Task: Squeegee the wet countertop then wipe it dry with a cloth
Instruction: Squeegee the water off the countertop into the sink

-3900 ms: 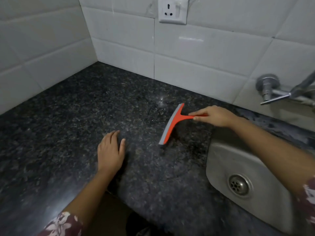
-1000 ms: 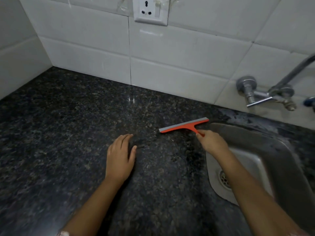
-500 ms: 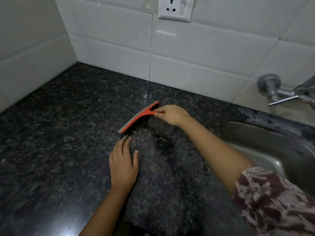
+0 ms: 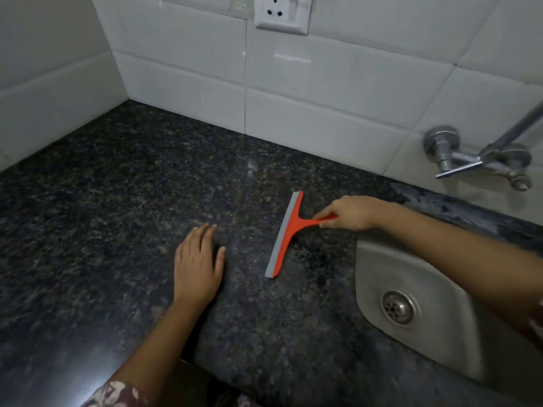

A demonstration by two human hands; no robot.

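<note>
Right hand (image 4: pixel 351 213) grips the handle of the orange squeegee (image 4: pixel 286 235), whose blade rests on the dark granite countertop (image 4: pixel 117 201); its long axis runs from the wall toward the front edge, crosswise to the sink (image 4: pixel 411 304), which lies to the right, behind the gripping hand. Left hand (image 4: pixel 197 267) lies flat and empty, fingers loose, just left of the blade, though only the right hand works it. A pull rightward would likely carry water into the basin. No cloth shows, and nothing carries readable writing or branding
</note>
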